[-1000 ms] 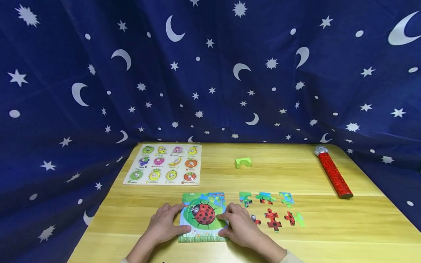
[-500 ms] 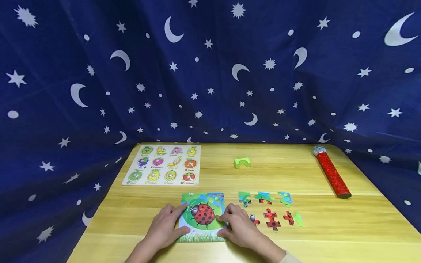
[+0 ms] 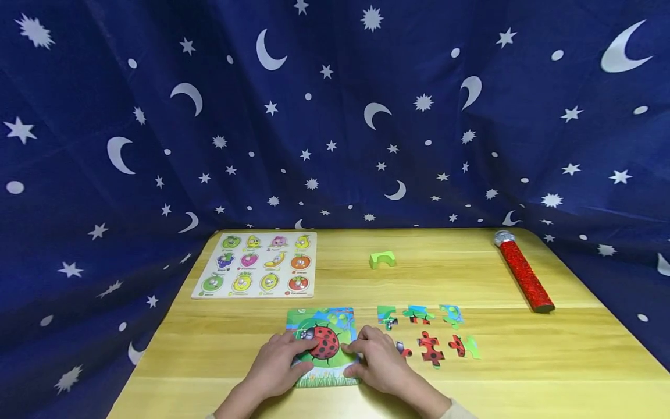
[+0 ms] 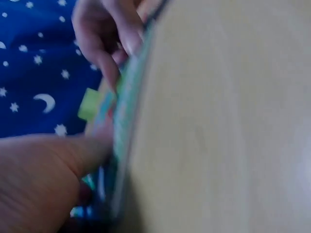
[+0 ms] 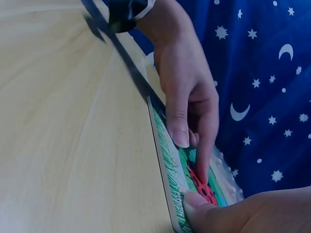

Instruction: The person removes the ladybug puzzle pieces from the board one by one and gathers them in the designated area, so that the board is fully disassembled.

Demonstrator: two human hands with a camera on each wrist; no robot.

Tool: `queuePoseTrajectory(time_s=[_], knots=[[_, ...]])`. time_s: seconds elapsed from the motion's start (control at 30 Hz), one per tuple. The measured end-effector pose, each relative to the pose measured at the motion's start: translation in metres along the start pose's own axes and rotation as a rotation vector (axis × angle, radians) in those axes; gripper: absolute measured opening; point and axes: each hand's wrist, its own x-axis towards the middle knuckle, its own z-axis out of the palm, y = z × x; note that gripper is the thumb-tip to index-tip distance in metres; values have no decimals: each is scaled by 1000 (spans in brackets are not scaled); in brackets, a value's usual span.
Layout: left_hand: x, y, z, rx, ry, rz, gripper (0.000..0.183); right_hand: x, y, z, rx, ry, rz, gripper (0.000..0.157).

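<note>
A square ladybug puzzle board (image 3: 327,378) lies on the table between both hands. My left hand (image 3: 274,366) reaches over its left part. The index fingertip touches the printed ladybug, and the thumb rests lower down, as the right wrist view also shows. My right hand (image 3: 381,362) holds the board's right edge with curled fingers, its thumb (image 5: 197,200) on top near the front corner. What lies under the right palm is hidden. Right of that hand are loose jigsaw pieces, among them a red-and-black piece (image 3: 431,349) and a blue-and-green piece (image 3: 451,314).
A fruit knob puzzle (image 3: 253,294) lies at the back left. The small green arch block (image 3: 382,259) stands at the back middle. At the far right is a red glittery toy microphone (image 3: 523,276). A dark blue curtain (image 3: 335,116) with moons and stars hangs behind the table.
My left hand has slid right, from the board's left edge onto the ladybug picture. The right hand keeps its place at the board. The head view has shifted slightly.
</note>
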Motion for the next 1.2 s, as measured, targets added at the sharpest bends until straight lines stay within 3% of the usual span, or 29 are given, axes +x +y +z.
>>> queuePoseTrajectory(time_s=[0.2,0.33,0.47,0.6,1.2], knots=[[-2,-8,3,72,28,81,35,1,-3,2,49,-19,108,44],[0,-8,5,45,55,98,28,-1,-4,3,-6,26,146,42],[0,-7,5,-24,80,67,25,-3,-7,3,-41,70,137,34],[1,-6,5,-75,76,39,24,-6,-7,1,-17,55,119,31],[0,-10,8,-26,130,92,25,-4,-6,-3,111,-56,87,34]])
